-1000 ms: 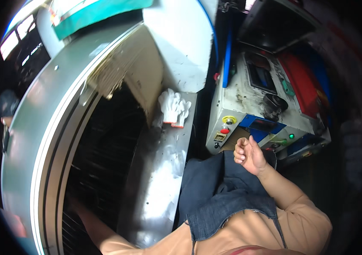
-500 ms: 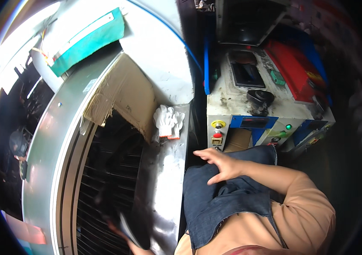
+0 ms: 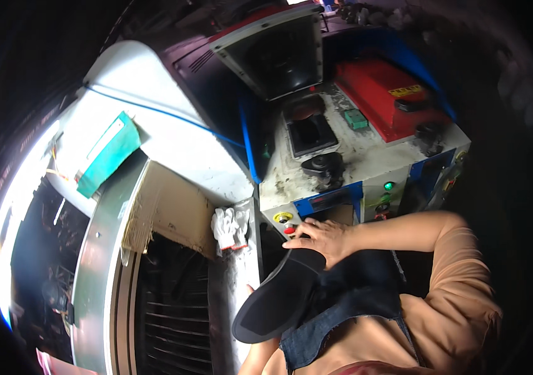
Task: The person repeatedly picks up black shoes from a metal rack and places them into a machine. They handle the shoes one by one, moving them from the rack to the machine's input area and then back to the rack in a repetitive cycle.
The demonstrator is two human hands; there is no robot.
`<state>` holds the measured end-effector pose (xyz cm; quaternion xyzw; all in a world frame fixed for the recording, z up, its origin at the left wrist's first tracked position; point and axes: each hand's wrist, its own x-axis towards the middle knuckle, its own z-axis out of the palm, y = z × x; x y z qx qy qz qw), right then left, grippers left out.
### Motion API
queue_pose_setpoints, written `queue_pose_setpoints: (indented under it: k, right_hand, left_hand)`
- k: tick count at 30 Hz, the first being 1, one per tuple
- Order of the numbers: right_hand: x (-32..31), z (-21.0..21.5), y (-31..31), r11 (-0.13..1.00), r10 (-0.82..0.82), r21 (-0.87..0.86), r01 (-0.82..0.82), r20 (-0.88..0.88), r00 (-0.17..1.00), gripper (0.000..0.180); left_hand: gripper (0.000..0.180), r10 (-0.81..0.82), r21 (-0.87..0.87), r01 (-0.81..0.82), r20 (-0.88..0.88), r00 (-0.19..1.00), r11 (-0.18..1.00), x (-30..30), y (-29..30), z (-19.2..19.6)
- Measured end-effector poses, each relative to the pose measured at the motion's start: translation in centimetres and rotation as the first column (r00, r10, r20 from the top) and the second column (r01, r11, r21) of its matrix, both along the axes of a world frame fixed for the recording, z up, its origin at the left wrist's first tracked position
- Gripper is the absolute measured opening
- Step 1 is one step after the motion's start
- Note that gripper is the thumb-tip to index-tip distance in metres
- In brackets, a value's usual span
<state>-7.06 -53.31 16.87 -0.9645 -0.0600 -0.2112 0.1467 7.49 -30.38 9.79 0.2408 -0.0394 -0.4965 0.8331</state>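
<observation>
Tan short-sleeved shirt (image 3: 374,342) beneath a frayed dark-blue apron (image 3: 354,300) with a thin dark strap (image 3: 411,342)

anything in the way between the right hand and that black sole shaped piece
Nothing visible: the right hand is right at the far end of the black sole-shaped piece, with no other object between them. Whether it grips that end is unclear.

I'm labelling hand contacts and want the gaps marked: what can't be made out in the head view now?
All in the head view:
Left hand: most of its fingers, hidden behind the black sole-shaped piece.
Right hand: whether its fingertips touch the red button; one viewpoint leaves depth unclear.
Dark slats: their near end, cut off by the lower edge.
</observation>
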Motion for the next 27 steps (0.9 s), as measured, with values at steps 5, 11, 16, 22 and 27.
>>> queue_pose_setpoints:
  k: [5,11,16,22,27]
  right_hand:
    - [-5.8,-5.6,1.3,0.859,0.013,0.461,0.221,-0.452,0.892,0.105]
    - [-8.0,-4.4,2.3,0.844,0.045,0.528,0.092,-0.241,0.969,0.110]
    - [-9.2,-5.6,2.1,0.884,-0.067,0.467,0.001,0.126,0.990,0.105]
    - [-9.5,-2.7,2.2,0.520,-0.119,0.836,-0.172,0.271,0.955,0.101]
    - [-10.6,0.9,-1.4,-0.110,-0.307,0.928,-0.355,0.308,0.900,0.046]
  left_hand:
    - [0.055,0.112,-0.024,-0.113,-0.038,0.993,0.993,-1.8,-2.6,1.0]
    - [0.054,-0.020,-0.195,0.054,0.171,0.985,0.979,6.3,-4.9,-0.6]
    - [0.052,0.070,0.167,-0.096,0.155,0.985,0.981,2.7,-11.4,9.9]
    - [0.084,-0.326,0.139,0.298,0.513,0.794,0.944,0.8,-17.1,17.9]
    - [0.072,-0.189,0.070,0.246,0.843,0.503,0.967,5.6,-18.0,14.0]
